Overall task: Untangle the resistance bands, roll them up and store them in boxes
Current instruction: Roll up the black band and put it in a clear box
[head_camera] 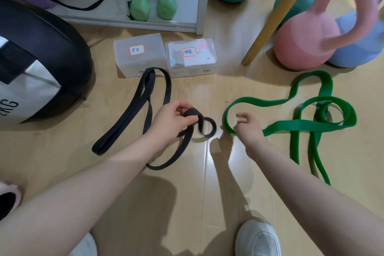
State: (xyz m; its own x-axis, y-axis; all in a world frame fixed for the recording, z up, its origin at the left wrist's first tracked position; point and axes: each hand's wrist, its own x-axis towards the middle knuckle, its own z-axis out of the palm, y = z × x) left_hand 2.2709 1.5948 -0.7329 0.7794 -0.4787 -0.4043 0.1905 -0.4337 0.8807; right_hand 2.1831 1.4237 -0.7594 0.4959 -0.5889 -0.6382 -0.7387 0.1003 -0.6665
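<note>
Covering everything is a pale wooden floor (207,183). Behind the black band (149,97) stand two clear labelled boxes (139,56); right of it sprawls the green band (307,127), with kettlebells (305,41) beyond. The left hand (172,118) pinches the black band's rolled end; the right hand (247,127), fingers loosely curled, hovers beside it, holding nothing.

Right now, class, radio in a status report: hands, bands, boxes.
Left hand pinches the black rubber resistance band, partly rolled. Right hand loosely curled, empty, beside the green rubber band, still sprawled. Two clear plastic boxes closed, unobstructed.
</note>
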